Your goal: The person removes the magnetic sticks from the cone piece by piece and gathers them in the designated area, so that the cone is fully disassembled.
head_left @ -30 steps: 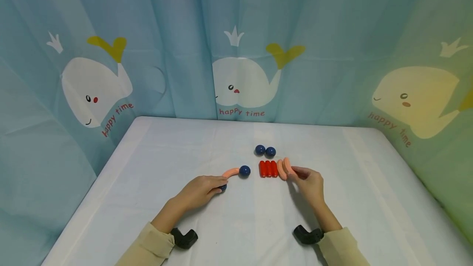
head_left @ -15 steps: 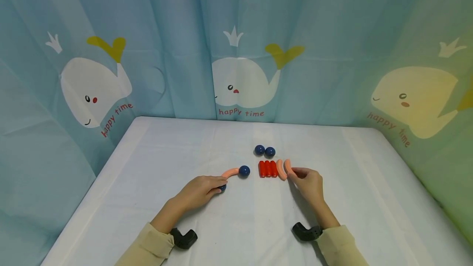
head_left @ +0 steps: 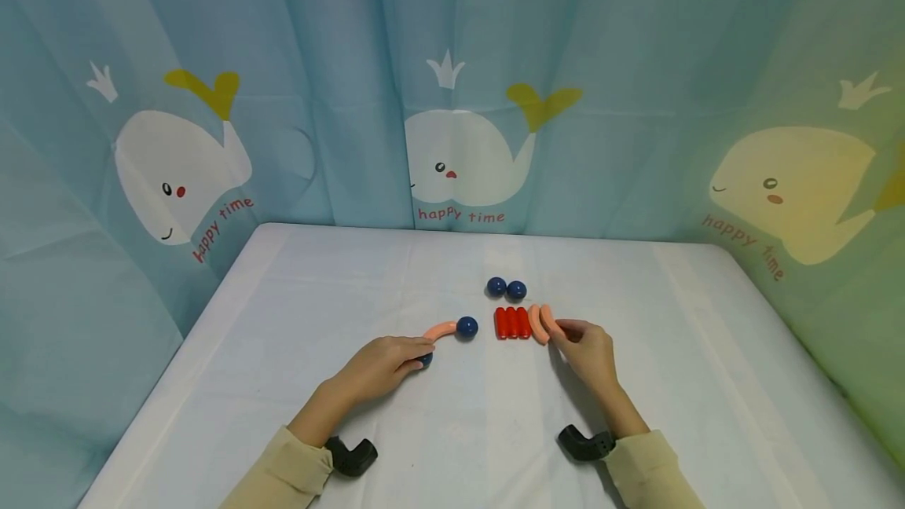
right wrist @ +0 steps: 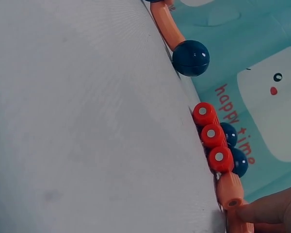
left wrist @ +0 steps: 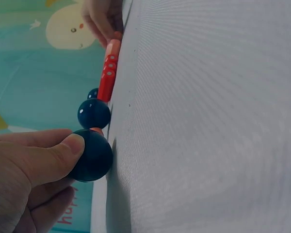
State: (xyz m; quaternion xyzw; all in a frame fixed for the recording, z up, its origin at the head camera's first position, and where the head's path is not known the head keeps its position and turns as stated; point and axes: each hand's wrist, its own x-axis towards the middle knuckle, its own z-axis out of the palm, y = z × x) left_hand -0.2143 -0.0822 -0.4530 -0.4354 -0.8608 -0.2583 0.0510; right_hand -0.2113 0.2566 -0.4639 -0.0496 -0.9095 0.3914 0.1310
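Note:
In the left wrist view, thumb and fingers of my left hand [head_left: 385, 364] pinch a glossy dark blue ball [left wrist: 94, 158]. From that ball a curved orange rod [head_left: 441, 330] runs to a second blue ball [head_left: 467, 327]. My right hand [head_left: 592, 352] pinches another curved orange rod [head_left: 547, 316] between thumb and fingers. It lies along the right side of a matching orange rod [head_left: 536, 324], and that one adjoins three short red rods [head_left: 512, 323] set side by side. Pale round ends show on the red rods [right wrist: 212, 136] in the right wrist view.
Two more blue balls [head_left: 507, 289] sit together just behind the red rods. A white cloth covers the table [head_left: 452, 430], and a blue-green curtain [head_left: 339, 100] with whale prints hangs around its back and sides. Black wrist mounts [head_left: 352, 458] are worn at both cuffs.
The orange rod in my right hand shifts slightly right, away from its neighbour, then comes back left against it. My left hand stays where it was with the blue ball.

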